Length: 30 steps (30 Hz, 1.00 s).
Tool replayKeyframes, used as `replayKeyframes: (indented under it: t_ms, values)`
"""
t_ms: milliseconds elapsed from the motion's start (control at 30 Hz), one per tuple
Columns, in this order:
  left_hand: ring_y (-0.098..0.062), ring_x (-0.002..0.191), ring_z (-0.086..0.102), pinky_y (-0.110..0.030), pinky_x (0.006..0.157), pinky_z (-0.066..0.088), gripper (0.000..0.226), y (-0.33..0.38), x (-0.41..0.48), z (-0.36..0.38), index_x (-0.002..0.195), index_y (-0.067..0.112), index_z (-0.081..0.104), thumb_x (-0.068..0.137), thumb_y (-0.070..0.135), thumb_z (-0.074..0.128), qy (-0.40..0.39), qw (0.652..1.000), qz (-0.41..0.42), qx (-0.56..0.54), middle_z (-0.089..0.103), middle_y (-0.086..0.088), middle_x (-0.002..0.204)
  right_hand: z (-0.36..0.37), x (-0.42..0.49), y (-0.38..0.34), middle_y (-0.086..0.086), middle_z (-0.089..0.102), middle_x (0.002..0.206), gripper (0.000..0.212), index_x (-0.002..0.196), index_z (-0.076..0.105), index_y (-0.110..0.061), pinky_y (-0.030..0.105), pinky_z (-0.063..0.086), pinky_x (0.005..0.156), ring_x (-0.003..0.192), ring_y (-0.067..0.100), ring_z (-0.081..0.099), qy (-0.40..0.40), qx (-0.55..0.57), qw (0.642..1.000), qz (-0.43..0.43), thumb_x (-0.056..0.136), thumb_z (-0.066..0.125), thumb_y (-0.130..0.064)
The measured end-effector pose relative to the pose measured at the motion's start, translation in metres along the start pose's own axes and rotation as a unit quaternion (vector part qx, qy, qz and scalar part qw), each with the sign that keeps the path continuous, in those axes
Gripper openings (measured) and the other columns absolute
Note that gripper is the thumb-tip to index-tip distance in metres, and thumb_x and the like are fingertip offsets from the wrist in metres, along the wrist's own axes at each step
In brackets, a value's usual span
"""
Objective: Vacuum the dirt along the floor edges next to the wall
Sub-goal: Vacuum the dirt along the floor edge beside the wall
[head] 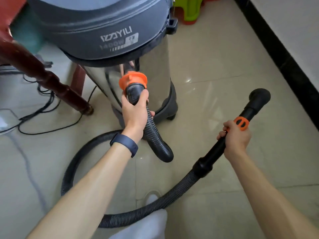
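**Hose end at drum, handle tube aimed at skirting**

Floor (215,69): pale glossy tiles. A wide open strip runs between the vacuum and the wall (284,23). The edge is a black skirting (284,66) crossing the right side on a diagonal, top centre to right margin.

Vacuum canister (107,40): grey motor head over a steel drum, upright, left of centre, well apart from the skirting. A dark wooden table leg (51,80) stands close on its left, with black cables (43,104) loose on the tiles there. A green stool (189,9) sits behind it, near the wall.

Hose (158,144): black, ribbed, looped on the floor in front of the drum. It passes under both forearms.

Handle tube (253,109): black and rigid, held off the floor. Its long axis runs lower left to upper right. The open round mouth points at the skirting and sits near it, not touching. It carries an orange ring (241,124).

Right hand (236,137): fingers wrapped tight round the tube, just below the ring.

Left hand (134,112): clamped on the hose cuff behind the orange connector (133,81), which meets the drum's side. Whether it is seated, cannot tell. A dark wristband (124,144) is on that wrist.
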<state>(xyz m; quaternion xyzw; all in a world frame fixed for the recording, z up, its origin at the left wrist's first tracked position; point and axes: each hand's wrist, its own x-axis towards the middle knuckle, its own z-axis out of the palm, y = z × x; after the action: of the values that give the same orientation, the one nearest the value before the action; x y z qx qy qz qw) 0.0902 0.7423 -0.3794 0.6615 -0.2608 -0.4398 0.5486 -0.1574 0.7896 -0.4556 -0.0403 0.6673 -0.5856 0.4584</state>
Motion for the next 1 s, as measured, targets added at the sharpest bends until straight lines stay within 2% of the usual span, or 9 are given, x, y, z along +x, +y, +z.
replayKeyframes:
  t_ms: [167, 333, 467, 533, 667, 767, 867, 933, 1000]
  values:
    - [-0.022, 0.044, 0.063, -0.031, 0.051, 0.054, 0.048, 0.011, 0.017, 0.078, 0.125, 0.018, 0.046, 0.087, 0.040, 0.065, 0.052, 0.999, -0.003, -0.010, 0.064, 0.002, 0.081, -0.036, 0.014, -0.015, 0.001, 0.052, 0.061, 0.020, 0.078, 0.050, -0.016, 0.028, 0.043, 0.046, 0.043, 0.016, 0.045, 0.048, 0.025, 0.998, -0.011, 0.082, 0.061, 0.000]
    - [-0.032, 0.073, 0.072, -0.045, 0.073, 0.060, 0.089, 0.009, 0.065, 0.131, 0.136, 0.025, 0.035, 0.063, 0.075, 0.045, 0.141, 0.990, 0.013, 0.011, 0.072, -0.002, 0.098, -0.041, 0.022, -0.030, 0.001, 0.053, 0.060, 0.018, 0.081, 0.051, -0.014, 0.028, 0.044, 0.046, 0.043, 0.016, 0.046, 0.072, 0.048, 0.996, -0.031, 0.082, 0.061, 0.000]
    - [-0.033, 0.082, 0.072, -0.045, 0.078, 0.059, 0.077, 0.030, 0.066, 0.157, 0.141, 0.016, 0.032, 0.081, 0.057, 0.057, 0.131, 0.991, 0.017, -0.003, 0.070, -0.011, 0.109, -0.050, 0.030, -0.038, 0.000, 0.053, 0.061, 0.018, 0.080, 0.050, -0.014, 0.028, 0.044, 0.046, 0.044, 0.015, 0.046, 0.098, 0.105, 0.989, -0.018, 0.081, 0.062, 0.000]
    - [-0.029, 0.089, 0.070, -0.037, 0.082, 0.056, 0.074, 0.032, 0.067, 0.163, 0.147, 0.013, 0.027, 0.090, 0.046, 0.061, 0.116, 0.993, 0.017, -0.010, 0.064, -0.008, 0.119, -0.055, 0.032, -0.041, 0.000, 0.052, 0.060, 0.019, 0.079, 0.049, -0.014, 0.027, 0.043, 0.046, 0.044, 0.015, 0.045, 0.105, 0.131, 0.986, -0.018, 0.080, 0.062, 0.001]
    - [-0.026, 0.111, 0.063, -0.031, 0.094, 0.048, 0.081, 0.032, 0.059, 0.159, 0.152, 0.013, 0.023, 0.091, 0.048, 0.062, 0.047, 0.999, -0.003, -0.005, 0.056, -0.006, 0.133, -0.064, 0.032, -0.049, 0.001, 0.050, 0.059, 0.020, 0.077, 0.048, -0.013, 0.026, 0.041, 0.047, 0.043, 0.016, 0.044, 0.103, 0.173, 0.979, -0.020, 0.077, 0.061, 0.002]
    - [-0.031, 0.134, 0.043, -0.035, 0.102, 0.037, 0.082, 0.010, 0.019, 0.157, 0.153, 0.009, 0.020, 0.093, 0.050, 0.056, 0.020, 0.987, -0.039, 0.155, 0.037, -0.013, 0.151, -0.077, 0.027, -0.060, 0.002, 0.050, 0.058, 0.019, 0.072, 0.048, -0.013, 0.026, 0.040, 0.049, 0.044, 0.016, 0.043, 0.103, 0.215, 0.971, -0.019, 0.076, 0.060, 0.002]
    - [-0.034, 0.142, 0.026, -0.040, 0.112, 0.028, 0.094, -0.025, -0.053, 0.163, 0.157, 0.013, 0.009, 0.087, 0.033, 0.067, -0.043, 0.963, 0.001, 0.267, 0.013, -0.014, 0.159, -0.103, 0.022, -0.072, 0.001, 0.049, 0.058, 0.019, 0.069, 0.047, -0.013, 0.025, 0.040, 0.049, 0.044, 0.015, 0.042, 0.121, 0.264, 0.957, -0.024, 0.077, 0.058, 0.001]
    - [-0.031, 0.144, 0.023, -0.040, 0.116, 0.027, 0.092, -0.044, -0.099, 0.171, 0.155, 0.020, 0.020, 0.080, 0.028, 0.073, -0.161, 0.930, 0.061, 0.325, 0.009, -0.010, 0.159, -0.125, 0.018, -0.080, 0.000, 0.049, 0.059, 0.018, 0.068, 0.047, -0.013, 0.024, 0.041, 0.049, 0.043, 0.014, 0.043, 0.116, 0.310, 0.943, -0.012, 0.079, 0.056, -0.002]
    - [-0.025, 0.145, 0.019, -0.040, 0.118, 0.025, 0.085, -0.054, -0.133, 0.185, 0.152, 0.026, 0.029, 0.078, 0.027, 0.073, -0.322, 0.842, 0.137, 0.410, 0.012, -0.004, 0.161, -0.150, 0.015, -0.084, -0.001, 0.049, 0.059, 0.018, 0.068, 0.048, -0.014, 0.022, 0.041, 0.047, 0.042, 0.012, 0.042, 0.108, 0.378, 0.920, 0.001, 0.082, 0.054, -0.004]
